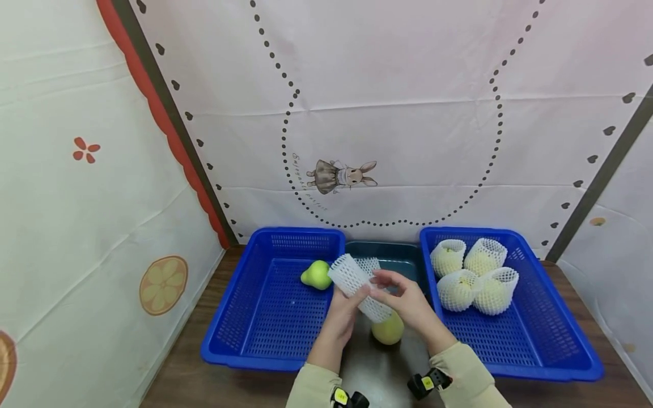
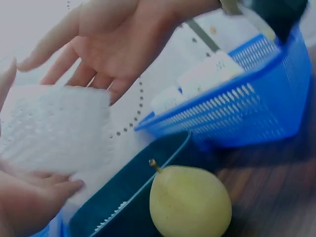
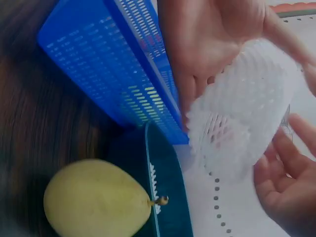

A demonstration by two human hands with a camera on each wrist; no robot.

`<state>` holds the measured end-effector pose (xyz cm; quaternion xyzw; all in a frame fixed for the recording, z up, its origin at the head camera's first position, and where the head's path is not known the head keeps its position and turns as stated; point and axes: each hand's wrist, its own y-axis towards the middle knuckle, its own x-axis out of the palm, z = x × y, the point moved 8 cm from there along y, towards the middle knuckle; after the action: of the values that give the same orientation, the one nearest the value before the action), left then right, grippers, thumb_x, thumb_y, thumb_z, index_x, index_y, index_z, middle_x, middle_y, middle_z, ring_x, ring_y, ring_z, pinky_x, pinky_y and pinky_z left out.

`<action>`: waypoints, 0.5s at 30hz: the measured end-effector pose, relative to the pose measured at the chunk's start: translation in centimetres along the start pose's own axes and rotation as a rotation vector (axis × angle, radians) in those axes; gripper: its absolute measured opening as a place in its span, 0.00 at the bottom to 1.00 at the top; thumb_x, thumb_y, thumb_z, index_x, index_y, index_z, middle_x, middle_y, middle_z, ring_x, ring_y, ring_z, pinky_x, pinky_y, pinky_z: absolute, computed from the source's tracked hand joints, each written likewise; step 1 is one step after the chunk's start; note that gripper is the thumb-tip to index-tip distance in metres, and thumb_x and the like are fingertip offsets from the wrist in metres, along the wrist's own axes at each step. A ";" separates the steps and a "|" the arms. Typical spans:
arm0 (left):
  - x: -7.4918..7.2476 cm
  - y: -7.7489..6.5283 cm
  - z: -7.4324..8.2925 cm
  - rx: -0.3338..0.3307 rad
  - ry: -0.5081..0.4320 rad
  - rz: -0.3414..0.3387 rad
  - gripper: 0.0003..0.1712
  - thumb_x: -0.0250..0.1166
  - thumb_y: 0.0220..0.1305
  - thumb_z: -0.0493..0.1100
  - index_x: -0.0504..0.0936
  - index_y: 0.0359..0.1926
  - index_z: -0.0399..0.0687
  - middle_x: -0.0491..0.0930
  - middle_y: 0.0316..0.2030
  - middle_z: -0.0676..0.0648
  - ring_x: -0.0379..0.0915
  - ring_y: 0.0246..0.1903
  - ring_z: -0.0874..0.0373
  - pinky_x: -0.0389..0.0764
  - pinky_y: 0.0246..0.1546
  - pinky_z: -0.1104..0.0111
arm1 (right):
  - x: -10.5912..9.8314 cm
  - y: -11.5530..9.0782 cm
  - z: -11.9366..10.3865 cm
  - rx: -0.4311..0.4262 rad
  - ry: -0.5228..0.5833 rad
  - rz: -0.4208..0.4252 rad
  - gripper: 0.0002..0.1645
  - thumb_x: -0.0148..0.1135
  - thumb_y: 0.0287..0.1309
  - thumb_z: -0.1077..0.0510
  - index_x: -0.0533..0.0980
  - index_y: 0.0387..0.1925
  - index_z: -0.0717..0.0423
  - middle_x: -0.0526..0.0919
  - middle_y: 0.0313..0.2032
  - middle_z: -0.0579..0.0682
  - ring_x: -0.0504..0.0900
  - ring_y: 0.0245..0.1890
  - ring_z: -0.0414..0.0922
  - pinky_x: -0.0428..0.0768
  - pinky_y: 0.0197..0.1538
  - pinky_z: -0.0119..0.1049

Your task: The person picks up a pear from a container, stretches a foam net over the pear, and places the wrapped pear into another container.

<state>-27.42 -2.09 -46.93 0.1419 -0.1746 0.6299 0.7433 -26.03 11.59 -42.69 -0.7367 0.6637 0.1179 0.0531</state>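
My left hand (image 1: 343,317) holds a white foam net sleeve (image 1: 369,303), with the thumb laid over its near side. In the right wrist view the sleeve (image 3: 247,108) hangs flattened, its mesh end turned toward the camera. My right hand (image 1: 405,300) is at the sleeve's other side, fingers loosely bent and tips right at its edge. In the left wrist view this hand (image 2: 123,39) has its fingers stretched behind the sleeve. A yellow-green pear (image 1: 388,330) stands below the hands, its stem showing in the right wrist view.
A blue basket (image 1: 229,317) on the left holds a green pear (image 1: 317,275). The right blue basket (image 1: 561,328) contains several net-wrapped pears (image 1: 456,290). Between them a dark teal tray (image 1: 403,252) stands at the back, partly hidden by the hands, with white net inside.
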 end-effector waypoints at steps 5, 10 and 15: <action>-2.3 0.7 -0.3 0.010 -0.349 0.138 0.24 0.56 0.65 0.38 0.61 0.60 0.41 0.76 0.47 0.48 0.72 0.49 0.57 0.69 0.54 0.63 | -1.1 -0.3 1.0 0.040 0.083 0.143 0.22 0.61 0.59 0.51 0.74 0.54 0.53 0.78 0.50 0.51 0.72 0.52 0.44 0.70 0.53 0.41; -4.5 0.9 -0.8 -0.018 -0.545 0.149 0.30 0.47 0.70 0.54 0.53 0.65 0.45 0.75 0.48 0.51 0.70 0.50 0.59 0.65 0.56 0.65 | -0.8 -1.6 4.7 0.109 0.079 0.263 0.24 0.63 0.57 0.55 0.72 0.55 0.58 0.75 0.53 0.57 0.72 0.51 0.50 0.70 0.52 0.41; -5.0 1.0 -1.2 -0.041 -0.587 0.162 0.38 0.48 0.67 0.58 0.46 0.69 0.45 0.74 0.49 0.51 0.70 0.51 0.59 0.66 0.55 0.67 | 0.9 -2.9 9.2 0.134 0.015 0.273 0.39 0.69 0.48 0.56 0.64 0.60 0.63 0.65 0.58 0.62 0.62 0.59 0.57 0.62 0.57 0.51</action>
<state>-29.05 -5.82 -50.22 0.2886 -0.4054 0.6157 0.6110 -23.99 13.24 -52.05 -0.6354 0.7645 0.0739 0.0805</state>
